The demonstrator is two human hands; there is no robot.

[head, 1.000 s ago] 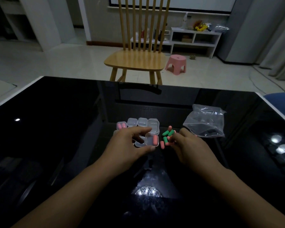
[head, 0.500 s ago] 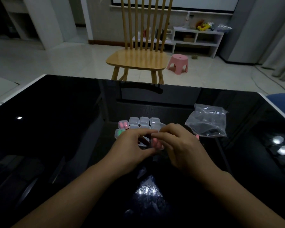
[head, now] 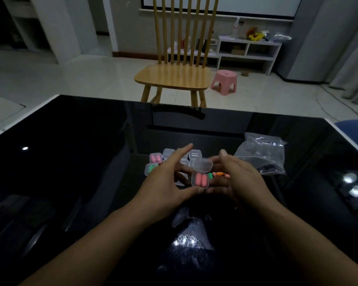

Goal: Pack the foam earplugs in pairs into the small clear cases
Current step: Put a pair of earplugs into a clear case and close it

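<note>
Here, above the black table (head: 70, 162), the left hand (head: 165, 182) and right hand (head: 236, 180) together pinch an open clear case (head: 201, 178) holding two pink earplugs (head: 201, 180). Loose earplugs (head: 218, 174) lie just behind; further cases (head: 167, 153) and a plastic bag (head: 260, 155) lie beyond, toward the far edge.

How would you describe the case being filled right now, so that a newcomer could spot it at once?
On the black glass table, look between the two hands, in front of the cluster of small clear cases. The open case is raised off the table, its lid tipped up, with two pink earplugs side by side inside.
</note>
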